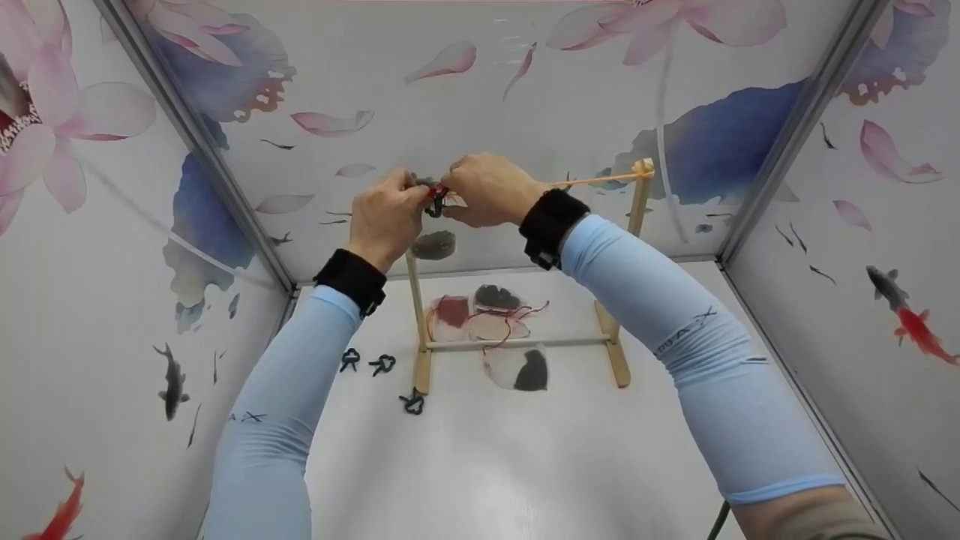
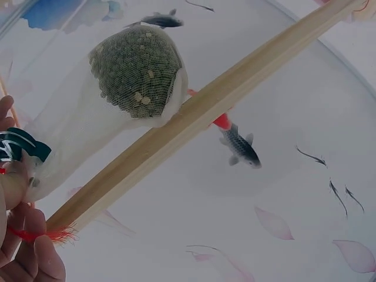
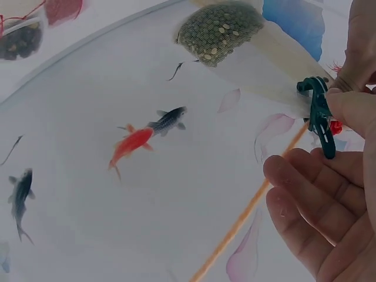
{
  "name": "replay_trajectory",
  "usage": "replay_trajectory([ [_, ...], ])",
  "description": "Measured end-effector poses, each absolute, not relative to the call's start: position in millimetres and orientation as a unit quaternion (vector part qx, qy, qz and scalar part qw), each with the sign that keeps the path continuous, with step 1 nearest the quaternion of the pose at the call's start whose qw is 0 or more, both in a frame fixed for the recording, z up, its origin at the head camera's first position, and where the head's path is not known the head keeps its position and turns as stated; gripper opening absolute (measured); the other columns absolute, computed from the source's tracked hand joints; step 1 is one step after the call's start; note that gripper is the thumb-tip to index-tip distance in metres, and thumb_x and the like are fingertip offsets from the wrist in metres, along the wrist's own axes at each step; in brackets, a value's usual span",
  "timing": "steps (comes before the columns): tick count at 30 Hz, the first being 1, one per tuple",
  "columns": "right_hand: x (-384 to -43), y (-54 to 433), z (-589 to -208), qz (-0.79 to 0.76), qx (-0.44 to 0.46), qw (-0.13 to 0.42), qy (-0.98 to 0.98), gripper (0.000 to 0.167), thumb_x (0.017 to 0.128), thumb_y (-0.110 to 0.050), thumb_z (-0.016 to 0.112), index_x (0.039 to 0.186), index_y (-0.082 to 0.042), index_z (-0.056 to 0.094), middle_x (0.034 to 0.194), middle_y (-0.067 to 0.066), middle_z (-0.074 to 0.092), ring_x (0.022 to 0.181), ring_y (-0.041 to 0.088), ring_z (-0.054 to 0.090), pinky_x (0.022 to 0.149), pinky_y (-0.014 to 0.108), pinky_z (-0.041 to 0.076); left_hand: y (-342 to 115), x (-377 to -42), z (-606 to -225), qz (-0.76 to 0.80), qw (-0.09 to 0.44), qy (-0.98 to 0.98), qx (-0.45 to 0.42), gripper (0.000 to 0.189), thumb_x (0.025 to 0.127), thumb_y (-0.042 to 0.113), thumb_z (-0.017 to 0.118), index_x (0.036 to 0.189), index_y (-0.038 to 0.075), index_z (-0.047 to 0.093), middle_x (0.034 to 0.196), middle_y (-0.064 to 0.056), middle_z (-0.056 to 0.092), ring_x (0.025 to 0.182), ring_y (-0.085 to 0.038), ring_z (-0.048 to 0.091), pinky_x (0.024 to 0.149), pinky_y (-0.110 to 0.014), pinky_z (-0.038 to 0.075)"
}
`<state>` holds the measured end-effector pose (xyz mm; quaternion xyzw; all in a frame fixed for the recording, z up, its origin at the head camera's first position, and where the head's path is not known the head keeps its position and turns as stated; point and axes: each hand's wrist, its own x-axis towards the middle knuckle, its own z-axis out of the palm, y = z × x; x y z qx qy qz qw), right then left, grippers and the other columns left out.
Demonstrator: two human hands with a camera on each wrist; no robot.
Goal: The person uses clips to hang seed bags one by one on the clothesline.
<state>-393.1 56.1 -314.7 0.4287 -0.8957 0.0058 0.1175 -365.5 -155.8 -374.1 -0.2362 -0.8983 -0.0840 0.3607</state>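
Observation:
A pale mesh drawstring bag (image 2: 138, 73) with dark green filling hangs at the left end of an orange cord (image 1: 600, 180). My left hand (image 1: 386, 217) pinches the bag's gathered neck, with a red tassel (image 2: 61, 233) poking out between the fingers. Close against it, my right hand (image 1: 491, 191) holds a dark green clip (image 3: 320, 114) between thumb and forefinger, at the cord and bag neck. In the right wrist view its other fingers (image 3: 299, 194) are loosely bent below the clip. The exact grip inside the left hand is partly hidden.
A wooden stand (image 1: 640, 199) carries the cord between two posts, with a white bar (image 1: 517, 343) low down. More filled mesh bags (image 1: 532, 371) with red strings lie around that bar. Several dark clips (image 1: 382, 364) lie on the white table at the left. Patterned panels surround the table.

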Motion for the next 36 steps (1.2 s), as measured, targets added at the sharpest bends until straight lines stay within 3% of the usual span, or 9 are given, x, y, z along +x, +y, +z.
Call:
replay_trajectory([
  [5,-387.7,67.4,-320.5,0.027,0.443,0.130,-0.887,0.035,0.103,-0.030,0.081,0.125,-0.004,0.078,0.101,0.017,0.078,0.092,0.037,0.075,0.084,0.054,0.064,-151.4,-361.8,-375.0,-0.054,0.364,-0.895,-0.254,0.015,0.107,0.016,0.075,0.099,0.008,0.085,0.094,-0.014,0.071,0.073,-0.035,0.072,0.064,-0.050,0.064],
  [13,-373.4,98.9,-340.0,0.055,0.463,0.162,-0.870,0.027,0.104,-0.027,0.080,0.117,-0.004,0.076,0.099,0.016,0.079,0.084,0.036,0.075,0.079,0.053,0.065,-148.6,-351.4,-379.7,-0.047,0.340,-0.895,-0.285,0.015,0.107,0.009,0.070,0.101,0.006,0.084,0.096,-0.014,0.073,0.077,-0.034,0.074,0.064,-0.049,0.065],
  [21,-364.3,146.5,-358.0,0.052,0.434,0.162,-0.885,0.033,0.104,-0.027,0.079,0.126,-0.003,0.078,0.102,0.017,0.079,0.084,0.036,0.076,0.078,0.052,0.067,-165.5,-346.8,-387.2,-0.086,0.355,-0.888,-0.279,0.014,0.104,0.007,0.071,0.113,0.003,0.080,0.111,-0.018,0.079,0.094,-0.040,0.077,0.078,-0.051,0.068],
  [25,-365.2,172.9,-368.5,0.066,0.416,0.179,-0.889,0.036,0.103,-0.027,0.080,0.129,-0.002,0.077,0.103,0.018,0.079,0.085,0.037,0.075,0.077,0.053,0.065,-176.2,-346.3,-389.0,-0.080,0.346,-0.895,-0.270,0.016,0.104,0.011,0.072,0.116,0.003,0.079,0.109,-0.018,0.078,0.095,-0.040,0.075,0.079,-0.051,0.067],
  [33,-352.1,222.8,-392.8,0.085,0.387,0.184,-0.899,0.057,0.101,-0.027,0.082,0.149,0.000,0.067,0.135,0.023,0.076,0.118,0.044,0.076,0.100,0.060,0.063,-200.6,-339.1,-401.7,-0.079,0.327,-0.912,-0.233,0.025,0.106,0.023,0.074,0.120,0.003,0.079,0.111,-0.019,0.078,0.102,-0.041,0.073,0.086,-0.054,0.066],
  [36,-346.7,240.8,-401.2,0.080,0.364,0.181,-0.910,0.063,0.100,-0.029,0.083,0.151,0.002,0.065,0.135,0.025,0.075,0.120,0.046,0.075,0.102,0.061,0.063,-208.1,-337.2,-407.2,-0.081,0.324,-0.915,-0.228,0.026,0.106,0.024,0.074,0.120,0.002,0.078,0.113,-0.020,0.078,0.105,-0.043,0.073,0.089,-0.056,0.065],
])
